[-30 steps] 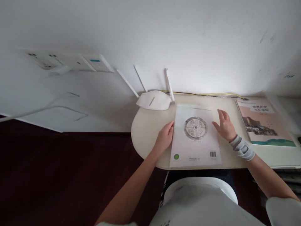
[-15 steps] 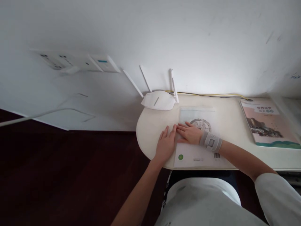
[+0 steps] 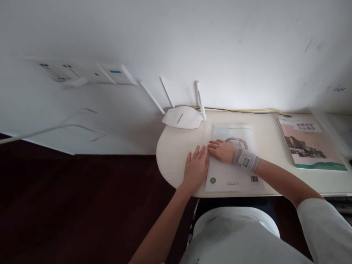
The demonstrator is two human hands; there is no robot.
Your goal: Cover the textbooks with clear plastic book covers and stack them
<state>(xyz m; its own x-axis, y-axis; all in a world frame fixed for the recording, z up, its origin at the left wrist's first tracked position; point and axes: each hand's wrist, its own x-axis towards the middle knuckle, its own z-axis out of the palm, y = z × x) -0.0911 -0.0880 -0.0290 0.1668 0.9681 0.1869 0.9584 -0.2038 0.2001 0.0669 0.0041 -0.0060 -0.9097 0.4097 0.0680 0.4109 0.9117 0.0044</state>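
A pale book [image 3: 233, 176] lies flat on the white desk, showing a round grey print, a green dot and a barcode. My left hand [image 3: 195, 165] rests palm down along the book's left edge, its fingers stretched out and holding nothing. Across the upper left part of the book lies my right hand [image 3: 222, 150], flat, covering some of the round print. Its fingertips reach the left edge, close to the left hand's fingers. On my right wrist is a grey band [image 3: 246, 160].
A white router [image 3: 182, 118] with upright antennas stands at the desk's back left. Yellow and black cables [image 3: 242, 110] run along the wall. A pink textbook [image 3: 310, 145] lies at the right. Wall sockets [image 3: 118, 75] and a hanging white cable [image 3: 55, 128] are at the left.
The book has shifted slightly, its lower edge now a little further from the desk's front edge. My right fingers have drawn closer together. The whole view has moved slightly.
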